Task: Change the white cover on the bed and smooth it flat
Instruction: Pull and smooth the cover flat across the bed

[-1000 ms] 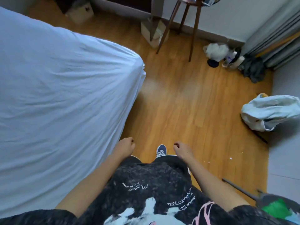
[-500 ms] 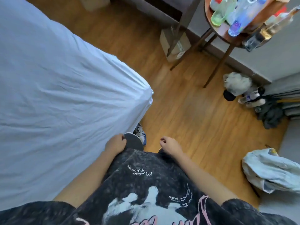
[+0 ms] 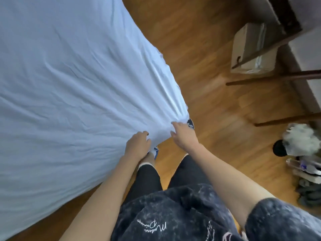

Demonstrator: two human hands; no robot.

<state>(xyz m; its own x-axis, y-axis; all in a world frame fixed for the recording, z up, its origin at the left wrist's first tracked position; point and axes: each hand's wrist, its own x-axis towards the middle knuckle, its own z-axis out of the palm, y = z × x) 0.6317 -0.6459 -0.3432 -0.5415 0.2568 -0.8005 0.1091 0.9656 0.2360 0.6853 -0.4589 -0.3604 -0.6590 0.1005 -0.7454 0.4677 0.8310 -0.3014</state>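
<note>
The white cover lies stretched over the bed, filling the left of the view, with fine wrinkles and folds gathering at the near corner. At that corner's lower edge, the curled fingers of my left hand grip the fabric. My right hand is just right of it, its fingers spread and its fingertips touching the corner of the cover. My shoes show partly under the corner.
Wooden floor runs along the bed's right side. A cardboard box and dark table legs stand at the upper right. A fluffy white thing, bottles and dark clothes lie by the right edge.
I have stepped up to the bed's corner. Both hands rose from my waist and reached forward onto the corner of the cover.
</note>
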